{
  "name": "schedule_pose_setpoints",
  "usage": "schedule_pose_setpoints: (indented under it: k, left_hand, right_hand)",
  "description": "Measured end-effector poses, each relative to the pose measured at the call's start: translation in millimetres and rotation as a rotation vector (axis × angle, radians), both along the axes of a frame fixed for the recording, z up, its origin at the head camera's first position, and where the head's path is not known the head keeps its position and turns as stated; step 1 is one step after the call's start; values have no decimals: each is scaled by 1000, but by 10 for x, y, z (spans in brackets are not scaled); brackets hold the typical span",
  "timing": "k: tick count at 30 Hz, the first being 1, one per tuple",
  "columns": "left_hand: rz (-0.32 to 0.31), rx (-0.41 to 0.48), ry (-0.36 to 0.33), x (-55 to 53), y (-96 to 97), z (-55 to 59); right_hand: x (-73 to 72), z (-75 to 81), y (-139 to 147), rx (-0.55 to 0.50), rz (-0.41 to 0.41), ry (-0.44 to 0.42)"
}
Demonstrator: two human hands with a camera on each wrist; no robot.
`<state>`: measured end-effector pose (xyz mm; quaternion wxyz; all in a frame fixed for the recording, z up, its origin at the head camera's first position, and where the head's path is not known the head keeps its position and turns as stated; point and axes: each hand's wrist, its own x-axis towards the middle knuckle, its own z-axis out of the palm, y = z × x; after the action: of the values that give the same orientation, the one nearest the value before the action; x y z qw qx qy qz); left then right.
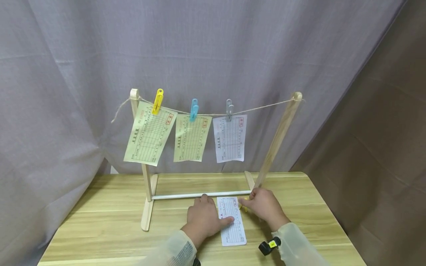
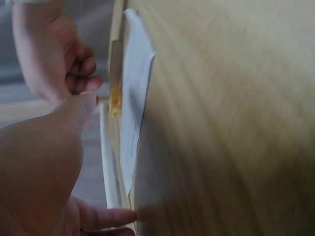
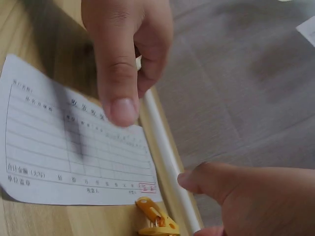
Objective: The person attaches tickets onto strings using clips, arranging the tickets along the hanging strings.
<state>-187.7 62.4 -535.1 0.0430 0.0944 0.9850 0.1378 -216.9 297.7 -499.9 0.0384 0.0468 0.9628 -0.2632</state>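
Note:
A white printed receipt slip [image 1: 232, 229] lies on the table, its far end near the stand's white rod [image 1: 199, 195]. My left hand [image 1: 205, 218] is at the slip's left side, thumb stretched over the paper and fingertips down by the rod. In the right wrist view, that thumb hovers above the slip [image 3: 78, 152]. My right hand [image 1: 264, 207] is beyond the slip's right side, beside a yellow clothespin [image 3: 156, 219]. The clothespin lies on the table against the slip's stamped corner. The right hand's fingers are loosely bent, apart from the clothespin.
A wooden stand [image 1: 277, 138] carries a string across the back. From it hang two yellow-green slips [image 1: 151, 135] and a white slip [image 1: 229, 140], under yellow [image 1: 158, 101], blue [image 1: 194, 111] and grey clothespins [image 1: 229, 110]. A grey curtain [image 1: 213, 48] falls behind the table.

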Motion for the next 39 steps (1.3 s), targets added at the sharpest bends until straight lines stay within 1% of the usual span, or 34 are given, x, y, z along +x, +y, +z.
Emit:
schedule_pose_setpoints:
  k: [4,8,11,13,16,19,22,24,28,32,35,39]
  left_hand:
    - [-10,-115,16,31,126,-29]
    - [-25,-202,41,43,171,-69]
    - [-51,-233,32,34,149,-65]
    - [-76,-226,8,14,114,-33]
    - [-113,-162,-47,-24,35,48]
    - [-136,-55,-103,-66,-53,125]
    - [-160,33,-138,-100,-132,171]
    - [-181,65,-158,-119,-170,190]
    - [-219,90,-190,-145,-210,187]
    - [-230,149,-211,-149,-224,176]
    - [-233,210,-205,-151,-234,161]
    - [-234,269,-184,-163,-261,126]
  right_hand:
    - [-24,-31,-22,58,-8,-52]
    - [-58,-70,-36,132,-2,-76]
    - [-80,-89,-46,166,3,-77]
    - [-87,-91,-49,173,5,-75]
    - [-84,-94,-51,182,1,-79]
    - [-80,-108,-45,194,2,-76]
    - [-78,-119,-45,203,17,-71]
    - [-72,-125,-44,211,39,-64]
    - [-45,-110,-48,233,74,-54]
    - [-1,-74,-51,242,94,-72]
    - [33,-31,-60,250,115,-87]
    - [67,21,-78,253,140,-88]
